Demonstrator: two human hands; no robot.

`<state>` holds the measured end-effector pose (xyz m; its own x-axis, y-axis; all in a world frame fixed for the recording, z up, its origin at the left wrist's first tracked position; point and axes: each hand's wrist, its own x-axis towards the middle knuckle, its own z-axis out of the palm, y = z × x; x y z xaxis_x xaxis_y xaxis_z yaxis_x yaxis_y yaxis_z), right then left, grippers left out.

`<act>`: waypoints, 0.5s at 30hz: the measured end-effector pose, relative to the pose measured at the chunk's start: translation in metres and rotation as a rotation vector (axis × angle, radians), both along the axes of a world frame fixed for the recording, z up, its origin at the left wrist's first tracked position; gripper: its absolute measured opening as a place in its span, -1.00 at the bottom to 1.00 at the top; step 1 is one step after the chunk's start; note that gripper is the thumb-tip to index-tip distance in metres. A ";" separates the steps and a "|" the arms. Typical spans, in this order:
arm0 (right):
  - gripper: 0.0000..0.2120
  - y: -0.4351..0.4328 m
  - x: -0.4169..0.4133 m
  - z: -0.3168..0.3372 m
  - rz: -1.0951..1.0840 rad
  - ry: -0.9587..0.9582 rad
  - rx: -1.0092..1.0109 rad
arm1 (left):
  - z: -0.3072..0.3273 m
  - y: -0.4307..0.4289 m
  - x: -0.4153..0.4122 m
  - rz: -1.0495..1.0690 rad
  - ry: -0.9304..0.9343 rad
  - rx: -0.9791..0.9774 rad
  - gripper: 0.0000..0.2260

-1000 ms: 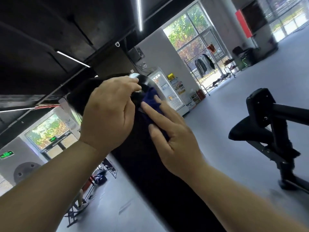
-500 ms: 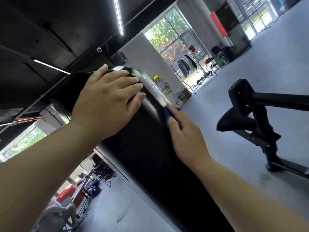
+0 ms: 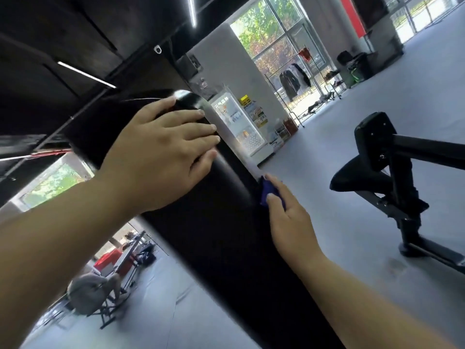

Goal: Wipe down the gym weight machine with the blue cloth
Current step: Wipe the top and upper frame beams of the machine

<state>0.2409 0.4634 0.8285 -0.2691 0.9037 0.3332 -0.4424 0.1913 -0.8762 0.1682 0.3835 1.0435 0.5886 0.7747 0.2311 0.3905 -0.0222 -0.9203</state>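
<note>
Two-handed work on the weight machine's black column (image 3: 226,248): left hand (image 3: 156,157) flat near the top, grip wide and holding nothing, bracing; right hand (image 3: 292,222) at the far edge, grip closed on the blue cloth (image 3: 268,191) between thumb and forefinger. Best handled, on this evidence, by keeping the brace firm and drawing the cloth down the edge in long, overlapping strokes. Beyond, on grey floor (image 3: 339,248): lit drinks fridge (image 3: 241,127), clothes rail (image 3: 294,79) by the windows (image 3: 271,39), black bench frame (image 3: 392,172) at right.

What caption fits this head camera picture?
Left hand rests flat on the glossy black machine column while right hand holds a blue cloth against its edge.
</note>
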 end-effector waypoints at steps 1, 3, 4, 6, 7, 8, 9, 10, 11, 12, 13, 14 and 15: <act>-0.64 -0.005 0.003 -0.016 0.021 -0.022 -0.070 | 0.000 0.000 -0.001 0.008 0.007 0.005 -0.65; -0.62 -0.010 0.008 -0.027 0.047 -0.013 -0.179 | 0.001 -0.001 -0.001 0.045 0.033 0.012 -0.65; -0.61 -0.010 0.008 -0.021 0.056 0.023 -0.198 | 0.000 -0.002 0.001 0.082 0.049 0.013 -0.63; -0.58 -0.006 0.005 0.005 0.067 0.120 -0.145 | -0.004 0.000 0.008 0.199 0.086 0.007 -0.59; -0.57 -0.005 0.003 0.018 0.070 0.165 -0.092 | -0.008 0.001 0.012 0.259 0.103 0.001 -0.56; -0.55 -0.005 0.001 0.024 0.073 0.184 -0.037 | -0.013 0.002 0.016 0.304 0.112 -0.003 -0.54; -0.54 -0.004 0.000 0.022 0.077 0.171 0.007 | -0.016 0.004 0.019 0.332 0.114 -0.007 -0.54; -0.54 -0.004 0.001 0.012 0.082 0.140 0.025 | -0.018 0.004 0.021 0.348 0.114 -0.008 -0.54; -0.55 -0.004 0.003 -0.004 0.092 0.106 0.010 | -0.019 0.004 0.021 0.354 0.112 -0.007 -0.54; -0.56 -0.006 0.007 -0.024 0.107 0.073 -0.037 | -0.020 0.004 0.021 0.351 0.108 -0.003 -0.55; -0.57 -0.009 0.012 -0.042 0.122 0.039 -0.098 | -0.022 0.004 0.022 0.346 0.105 -0.005 -0.56; -0.57 -0.010 0.016 -0.056 0.137 0.005 -0.159 | -0.028 0.005 0.023 0.343 0.109 -0.020 -0.57; -0.58 -0.010 0.018 -0.064 0.155 -0.029 -0.201 | -0.036 0.008 0.023 0.343 0.115 -0.049 -0.58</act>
<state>0.2594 0.4530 0.7640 -0.4165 0.8981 0.1414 -0.4271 -0.0560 -0.9025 0.1916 0.3917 1.0078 0.3124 0.9402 0.1358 0.2765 0.0468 -0.9599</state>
